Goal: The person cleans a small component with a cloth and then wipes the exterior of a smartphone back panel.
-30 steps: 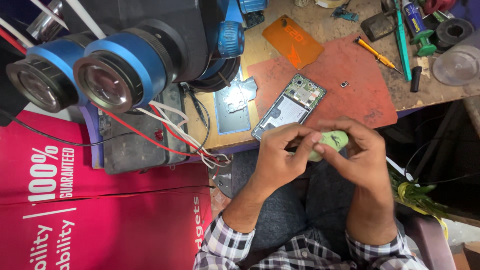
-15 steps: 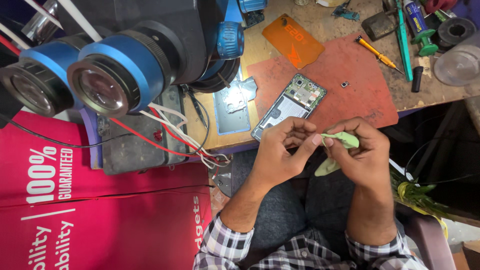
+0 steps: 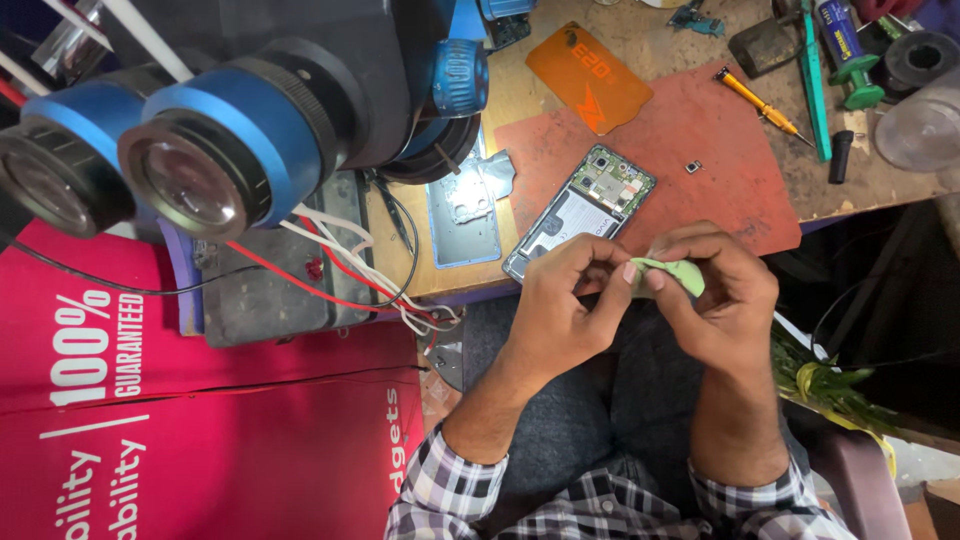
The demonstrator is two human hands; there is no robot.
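I held a small green strip (image 3: 672, 272) pinched between both hands above my lap: my left hand (image 3: 560, 300) gripped one end, my right hand (image 3: 722, 300) the other, keeping it taut. The opened phone (image 3: 580, 212) lay on the red mat (image 3: 700, 150) atop the surface, just beyond.

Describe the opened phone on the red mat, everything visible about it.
The opened phone lies flat and angled on the red mat at the bench edge, back cover off. Its upper end shows a green circuit board with small metal shields; below sits a pale battery with a dark patch. A slim bluish frame rims it. Nothing grips it; the left hand is just in front of its lower end.
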